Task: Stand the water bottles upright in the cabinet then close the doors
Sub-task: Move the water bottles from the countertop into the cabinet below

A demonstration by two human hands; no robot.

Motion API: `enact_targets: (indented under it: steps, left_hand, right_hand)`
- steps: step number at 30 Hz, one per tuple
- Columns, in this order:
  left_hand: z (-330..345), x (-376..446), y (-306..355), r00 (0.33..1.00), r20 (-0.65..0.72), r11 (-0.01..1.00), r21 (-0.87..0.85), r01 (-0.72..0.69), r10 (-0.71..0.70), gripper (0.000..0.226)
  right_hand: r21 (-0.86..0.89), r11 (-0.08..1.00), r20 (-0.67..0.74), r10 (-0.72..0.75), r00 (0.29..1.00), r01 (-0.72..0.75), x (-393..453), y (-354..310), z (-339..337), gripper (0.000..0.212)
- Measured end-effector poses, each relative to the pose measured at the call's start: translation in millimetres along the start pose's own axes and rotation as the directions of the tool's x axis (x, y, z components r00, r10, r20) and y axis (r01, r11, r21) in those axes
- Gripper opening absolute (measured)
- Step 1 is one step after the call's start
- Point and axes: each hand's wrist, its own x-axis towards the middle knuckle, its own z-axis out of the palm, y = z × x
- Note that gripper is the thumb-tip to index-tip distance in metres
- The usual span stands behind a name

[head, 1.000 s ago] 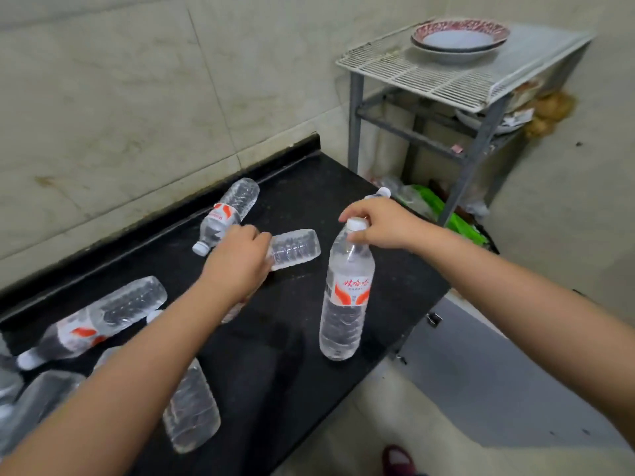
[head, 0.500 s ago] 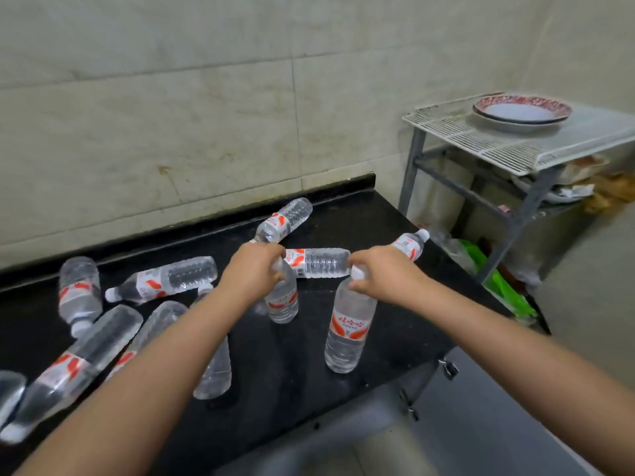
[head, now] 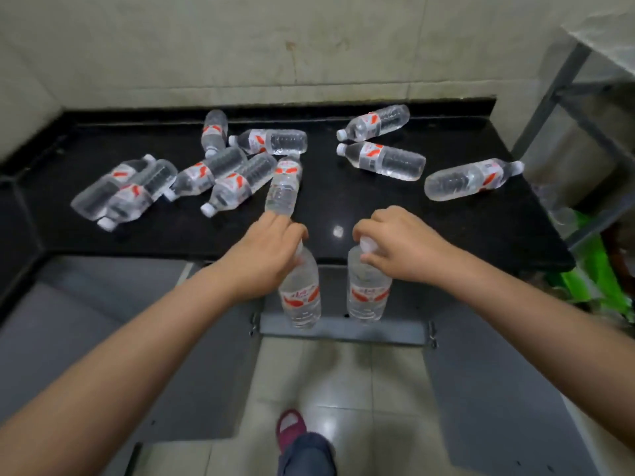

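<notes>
My left hand (head: 266, 250) grips the neck of a clear water bottle (head: 300, 297) with a red and white label, held upright in front of the counter edge. My right hand (head: 400, 247) grips the white cap of a second upright water bottle (head: 368, 297) beside it. Both bottles hang over the open cabinet, whose grey doors (head: 113, 341) (head: 498, 389) swing out to either side. Several more bottles (head: 237, 183) lie on their sides on the black counter (head: 343, 207). The cabinet's inside is dark.
A grey metal rack (head: 563, 77) stands at the right, with green bags (head: 598, 280) below it. Tiled wall runs behind the counter. My foot in a red slipper (head: 290, 427) stands on the tiled floor between the open doors.
Both hands have lifted their bottles off the counter and drawn them toward me, over the cabinet opening. The view has tilted down, showing the open doors and floor.
</notes>
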Motion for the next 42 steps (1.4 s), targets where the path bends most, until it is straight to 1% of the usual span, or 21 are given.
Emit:
enact_targets:
  steps: [3,5,7,8,10,12,14,15,16,18,20,23,26,27,29,32,34,37,39,42]
  left_hand:
    - [21.6,-33.6,-0.3,0.997,0.07,0.991,0.127,-0.049,0.041,0.027]
    - [40.0,-45.7,-4.6,0.993,0.105,0.986,0.149,-0.077,0.062,0.034]
    - [64.9,-55.4,-13.3,0.985,0.144,0.982,0.148,-0.121,0.1,0.032]
    - [78.6,-59.6,-18.1,0.98,0.161,0.979,0.148,-0.14,0.115,0.031]
    - [108.8,-65.6,-31.3,0.967,0.219,0.98,0.116,-0.159,0.131,0.026]
    - [139.0,-64.2,-45.2,0.958,0.278,0.991,0.091,-0.095,0.066,0.028]
    - [174.1,-59.2,-62.5,0.939,0.337,0.998,0.012,0.068,-0.068,0.032]
    - [200.1,-53.5,-73.2,0.904,0.404,0.985,-0.034,0.167,-0.139,0.033]
    - [228.4,-50.1,-81.1,0.868,0.467,0.977,-0.039,0.211,-0.169,0.035]
    - [283.3,-43.8,-95.1,0.807,0.556,0.963,-0.04,0.265,-0.199,0.036]
    - [336.9,-39.0,-111.5,0.784,0.585,0.969,0.011,0.247,-0.206,0.037]
    - [414.1,-35.6,-138.0,0.791,0.562,0.967,0.072,0.244,-0.241,0.039]
    - [484.9,-32.5,-163.7,0.803,0.517,0.954,0.123,0.275,-0.298,0.036]
    - [506.6,-29.9,-172.3,0.811,0.498,0.951,0.131,0.281,-0.308,0.036]
    - [543.5,-24.1,-187.4,0.831,0.457,0.948,0.14,0.285,-0.317,0.037]
    - [583.9,-20.0,-206.8,0.855,0.405,0.946,0.161,0.281,-0.323,0.037]
    - [601.3,-19.1,-216.1,0.865,0.383,0.945,0.168,0.28,-0.324,0.035]
    - [611.6,-15.1,-222.4,0.869,0.36,0.939,0.173,0.296,-0.341,0.032]
    - [611.8,-9.7,-225.1,0.855,0.366,0.93,0.16,0.331,-0.367,0.034]
    - [614.0,-2.4,-227.9,0.831,0.386,0.91,0.069,0.408,-0.401,0.038]
  right_hand:
    - [0.0,0.997,0.097,-0.077,0.992,0.077,-6.3,-14.1,28.9,0.035]
    - [-0.017,0.991,0.142,-0.125,0.982,0.129,-5.0,-22.6,56.3,0.036]
    - [-0.048,0.984,0.194,-0.161,0.968,0.174,0.3,-30.6,88.5,0.036]
    - [-0.061,0.983,0.228,-0.158,0.961,0.176,4.2,-34.2,105.1,0.036]
    - [-0.068,0.989,0.294,-0.107,0.95,0.132,15.1,-39.3,137.1,0.036]
    - [-0.064,0.996,0.358,-0.028,0.933,0.054,29.0,-41.8,167.2,0.035]
    - [-0.056,0.998,0.402,0.05,0.914,-0.03,45.9,-43.9,200.8,0.033]
    - [-0.048,0.996,0.413,0.09,0.906,-0.078,56.0,-44.0,219.7,0.034]
    - [-0.038,0.992,0.431,0.123,0.894,-0.118,65.6,-43.1,239.8,0.036]
    - [-0.008,0.985,0.45,0.159,0.879,-0.174,86.7,-38.5,283.8,0.036]
    - [0.016,0.976,0.439,0.188,0.879,-0.216,107.4,-28.3,332.8,0.037]
    - [0.017,0.968,0.408,0.221,0.886,-0.249,132.4,-9.9,409.7,0.038]
    - [0.008,0.967,0.365,0.235,0.901,-0.255,157.3,7.0,483.7,0.032]
    - [0.018,0.968,0.352,0.227,0.908,-0.249,166.1,12.2,506.2,0.032]
    - [0.046,0.971,0.324,0.209,0.923,-0.236,180.4,21.3,547.4,0.037]
    - [0.072,0.975,0.243,0.185,0.952,-0.208,196.5,29.9,594.1,0.033]
    - [0.088,0.976,0.201,0.176,0.964,-0.197,205.9,30.1,613.1,0.03]
    - [0.099,0.978,0.162,0.169,0.972,-0.186,220.7,27.0,622.1,0.032]
    - [0.098,0.975,0.163,0.18,0.97,-0.197,230.9,24.1,621.1,0.035]
    - [0.117,0.97,0.19,0.191,0.963,-0.215,238.9,21.1,624.0,0.042]
